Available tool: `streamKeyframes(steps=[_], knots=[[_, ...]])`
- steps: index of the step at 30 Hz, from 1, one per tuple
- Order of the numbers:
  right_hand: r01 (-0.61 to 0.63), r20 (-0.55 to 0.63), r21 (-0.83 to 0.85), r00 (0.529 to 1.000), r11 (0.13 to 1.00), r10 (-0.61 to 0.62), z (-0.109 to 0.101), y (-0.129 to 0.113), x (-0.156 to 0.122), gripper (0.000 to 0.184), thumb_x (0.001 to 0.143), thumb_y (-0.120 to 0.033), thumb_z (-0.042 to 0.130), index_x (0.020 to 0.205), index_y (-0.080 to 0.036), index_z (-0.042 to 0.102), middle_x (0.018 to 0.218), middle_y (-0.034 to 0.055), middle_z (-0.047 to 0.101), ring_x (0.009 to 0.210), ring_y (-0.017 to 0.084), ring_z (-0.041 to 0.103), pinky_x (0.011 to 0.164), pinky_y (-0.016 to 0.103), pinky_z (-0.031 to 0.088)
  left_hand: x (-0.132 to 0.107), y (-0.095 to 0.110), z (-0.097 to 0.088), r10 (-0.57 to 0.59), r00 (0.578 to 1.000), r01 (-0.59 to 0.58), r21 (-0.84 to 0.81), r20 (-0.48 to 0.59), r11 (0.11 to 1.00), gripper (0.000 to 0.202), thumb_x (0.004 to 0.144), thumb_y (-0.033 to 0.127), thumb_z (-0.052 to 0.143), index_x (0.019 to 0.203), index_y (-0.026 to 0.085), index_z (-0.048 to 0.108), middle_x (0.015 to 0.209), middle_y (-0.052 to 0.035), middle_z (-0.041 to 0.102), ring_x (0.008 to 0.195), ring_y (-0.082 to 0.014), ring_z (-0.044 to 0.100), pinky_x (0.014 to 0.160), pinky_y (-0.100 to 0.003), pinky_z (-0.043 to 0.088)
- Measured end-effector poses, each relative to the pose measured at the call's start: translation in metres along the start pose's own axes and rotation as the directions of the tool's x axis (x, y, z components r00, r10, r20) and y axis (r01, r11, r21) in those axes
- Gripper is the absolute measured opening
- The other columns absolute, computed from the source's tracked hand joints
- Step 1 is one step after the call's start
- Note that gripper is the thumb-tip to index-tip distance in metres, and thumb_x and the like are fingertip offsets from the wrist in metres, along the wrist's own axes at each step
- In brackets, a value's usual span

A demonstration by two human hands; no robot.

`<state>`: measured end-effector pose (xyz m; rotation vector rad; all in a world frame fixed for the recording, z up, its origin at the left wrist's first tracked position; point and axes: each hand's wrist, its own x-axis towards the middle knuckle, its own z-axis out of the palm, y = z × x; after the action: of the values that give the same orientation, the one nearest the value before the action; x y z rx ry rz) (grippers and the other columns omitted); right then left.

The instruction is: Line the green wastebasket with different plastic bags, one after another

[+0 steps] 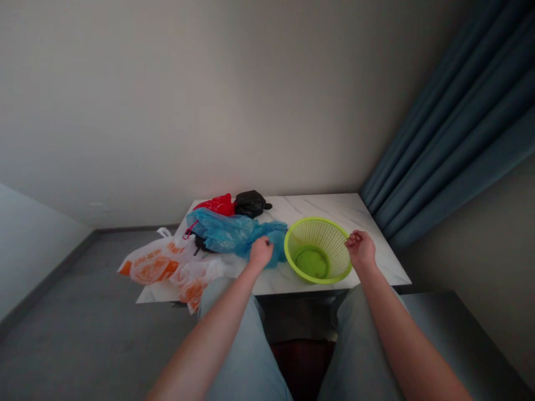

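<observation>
**Blue bag grabbed, basket right beside it**

The blue bag [229, 233] is bunched up mid-table and is gripped at its right end by the left hand [261, 252], fingers closed into the plastic. Just right of it, touching, a lime green basket [330, 236] is set upright. The right hand [361, 249] is curled up at its right rim; whether the rim is actually pinched can't be told. A red bag [218, 205] and black bag [249, 203] are piled behind, and white-and-orange bags [156, 262] are draped over the left edge of the marble table [376, 245].
</observation>
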<state>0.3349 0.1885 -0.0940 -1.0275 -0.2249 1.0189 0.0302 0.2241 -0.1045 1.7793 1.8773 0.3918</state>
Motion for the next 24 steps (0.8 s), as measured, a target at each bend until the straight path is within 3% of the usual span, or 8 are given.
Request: streamKeyframes(steps=[2, 5, 8, 13, 15, 18, 21, 24], knots=[[-0.004, -0.003, 0.012, 1.0, 1.0, 0.004, -0.002, -0.002, 0.002, 0.013, 0.069, -0.023, 0.063, 0.067, -0.02, 0.05, 0.053, -0.0069, 0.044, 0.042, 0.006, 0.037, 0.039, 0.02, 0.033, -0.018, 0.003, -0.013, 0.032, 0.985, -0.051, -0.107, -0.172, 0.993, 0.016, 0.094, 0.022, 0.05, 0.102, 0.016, 0.061, 0.094, -0.0089, 0.068, 0.091, -0.0206, 0.067, 0.082, -0.033, 0.051], [0.0, 0.018, 0.009, 1.0, 1.0, 0.0, -0.001, -0.007, -0.001, 0.013, 0.07, -0.024, 0.062, 0.066, -0.02, 0.051, 0.053, -0.0069, 0.041, 0.043, 0.006, 0.036, 0.041, 0.021, 0.033, -0.061, 0.007, -0.042, 0.031, 0.857, -0.311, -0.469, -0.514, 0.827, 0.012, 0.088, 0.025, 0.054, 0.098, 0.02, 0.059, 0.076, 0.0, 0.065, 0.068, -0.0156, 0.063, 0.064, -0.025, 0.048], [0.211, 0.088, -0.065, 0.975, 0.975, -0.205, 0.006, -0.014, -0.022, 0.015, 0.075, -0.027, 0.062, 0.065, -0.02, 0.054, 0.056, -0.0051, 0.042, 0.049, 0.008, 0.039, 0.045, 0.022, 0.033, -0.108, 0.014, -0.077, -0.113, 0.796, -0.387, -0.644, -0.594, 0.66, 0.018, 0.084, 0.029, 0.062, 0.1, 0.022, 0.059, 0.072, 0.0031, 0.061, 0.057, -0.0116, 0.055, 0.053, -0.022, 0.044], [0.662, 0.472, -0.287, 0.727, 0.692, -0.499, 0.014, -0.01, -0.114, 0.017, 0.091, -0.03, 0.058, 0.076, -0.022, 0.059, 0.069, 0.0003, 0.052, 0.065, 0.015, 0.049, 0.063, 0.03, 0.043, -0.17, 0.036, -0.121, -0.229, 0.8, -0.431, -0.797, -0.555, 0.423, 0.007, 0.085, 0.029, 0.06, 0.087, 0.024, 0.057, 0.072, 0.0031, 0.056, 0.05, -0.0099, 0.049, 0.041, -0.021, 0.038], [0.705, 0.73, -0.281, 0.598, 0.651, -0.331, 0.013, 0.0, -0.156, 0.004, 0.091, -0.027, 0.059, 0.092, -0.024, 0.062, 0.081, 0.0032, 0.058, 0.076, 0.019, 0.055, 0.072, 0.034, 0.046, -0.184, 0.045, -0.132, -0.24, 0.814, -0.42, -0.821, -0.529, 0.386, 0.006, 0.086, 0.03, 0.058, 0.084, 0.024, 0.057, 0.073, 0.0019, 0.057, 0.051, -0.0107, 0.05, 0.042, -0.022, 0.04], [0.626, 0.897, -0.333, 0.44, 0.705, 0.034, 0.014, 0.019, -0.199, 0.036, 0.088, -0.028, 0.066, 0.124, -0.027, 0.058, 0.114, 0.0085, 0.06, 0.103, 0.024, 0.056, 0.092, 0.041, 0.047, -0.194, 0.051, -0.141, -0.257, 0.84, -0.387, -0.859, -0.479, 0.335, 0.007, 0.086, 0.028, 0.057, 0.082, 0.023, 0.06, 0.066, 0.002, 0.055, 0.049, -0.0109, 0.047, 0.046, -0.025, 0.043], [0.289, 0.879, -0.446, 0.321, 0.847, 0.354, 0.014, 0.037, -0.213, 0.061, 0.083, -0.035, 0.075, 0.138, -0.028, 0.048, 0.131, 0.0092, 0.054, 0.112, 0.023, 0.055, 0.096, 0.04, 0.047, -0.196, 0.052, -0.142, -0.269, 0.8, -0.469, -0.839, -0.536, 0.276, 0.005, 0.085, 0.024, 0.059, 0.081, 0.021, 0.059, 0.069, 0.0018, 0.059, 0.056, -0.0119, 0.053, 0.053, -0.026, 0.045], [-0.082, 0.814, -0.557, 0.145, 0.827, 0.563, 0.014, 0.053, -0.214, 0.067, 0.075, -0.035, 0.083, 0.133, -0.026, 0.052, 0.119, 0.0064, 0.06, 0.1, 0.019, 0.06, 0.087, 0.035, 0.05, -0.197, 0.055, -0.137, -0.287, 0.747, -0.544, -0.799, -0.6, 0.256, 0.008, 0.086, 0.02, 0.056, 0.078, 0.022, 0.058, 0.076, 0.0025, 0.063, 0.065, -0.0127, 0.058, 0.061, -0.028, 0.048]])
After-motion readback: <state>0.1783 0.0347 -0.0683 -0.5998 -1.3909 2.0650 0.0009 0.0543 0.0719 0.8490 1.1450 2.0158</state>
